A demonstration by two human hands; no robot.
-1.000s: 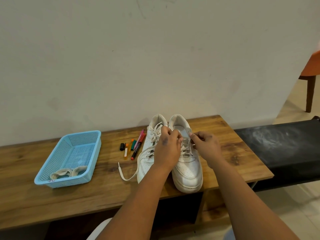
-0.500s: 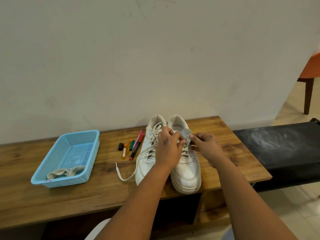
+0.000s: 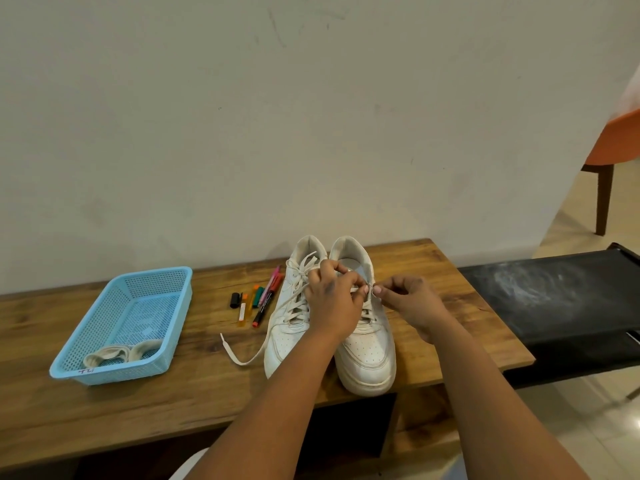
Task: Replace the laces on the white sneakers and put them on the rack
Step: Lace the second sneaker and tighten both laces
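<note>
Two white sneakers stand side by side on the wooden bench [image 3: 433,271], toes toward me. The left sneaker [image 3: 287,337] has a loosened lace [image 3: 242,356] trailing onto the wood. Over the tongue of the right sneaker [image 3: 370,355] my left hand [image 3: 332,303] and my right hand [image 3: 412,303] meet fingertip to fingertip. Both pinch a lace near the upper eyelets; the lace itself is mostly hidden by my fingers.
A light blue plastic basket [image 3: 104,320] at the left holds bundled cream laces [image 3: 117,353]. Several markers [image 3: 259,299] lie left of the sneakers. A black dusty surface [image 3: 554,296] adjoins the bench at the right. An orange chair [image 3: 613,147] stands at the far right.
My hands have drawn closer over the right sneaker, the fingertips now nearly touching. The head camera has shifted slightly. The sneakers have not moved.
</note>
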